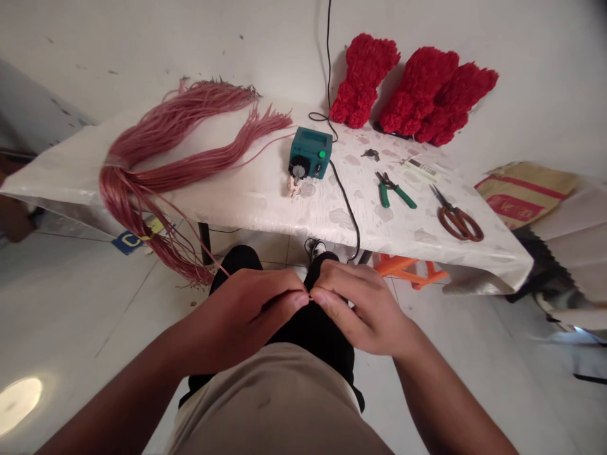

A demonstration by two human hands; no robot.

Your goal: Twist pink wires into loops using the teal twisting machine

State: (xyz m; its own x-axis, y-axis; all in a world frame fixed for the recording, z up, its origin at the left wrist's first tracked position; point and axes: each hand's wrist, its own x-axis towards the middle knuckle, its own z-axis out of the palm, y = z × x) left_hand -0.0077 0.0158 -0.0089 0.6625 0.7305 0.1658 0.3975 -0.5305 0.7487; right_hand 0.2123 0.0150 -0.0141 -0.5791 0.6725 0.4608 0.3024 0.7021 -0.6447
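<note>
Because so little of the thin pink strand (pixel 220 268) shows between the fingertips, a slip of either pinch looks like the nearest risk. The left hand (pixel 232 319) is closed on it, thumb against fingers, and the right hand (pixel 367 306) pinches its end just beside, both low in the centre of the frame, above the lap. From the left hand the strand runs toward the big pink bundle (pixel 161 126) at upper left; a tug could tangle it there. Part of that bundle hangs over the front edge of the bench (pixel 265 208), so its own weight might drag more down. The black cord (pixel 348 202) drops over the same edge near the knees, where a snag could shift the green machine (pixel 310 151).

As for containers, a printed sack (pixel 531 189) sits at the right of the frame, its contents out of sight. Pliers (pixel 385 196) and scissors (pixel 459 224) lie loose at centre right, while fluffy red bunches (pixel 363 72) stand behind them, held in no box.
</note>
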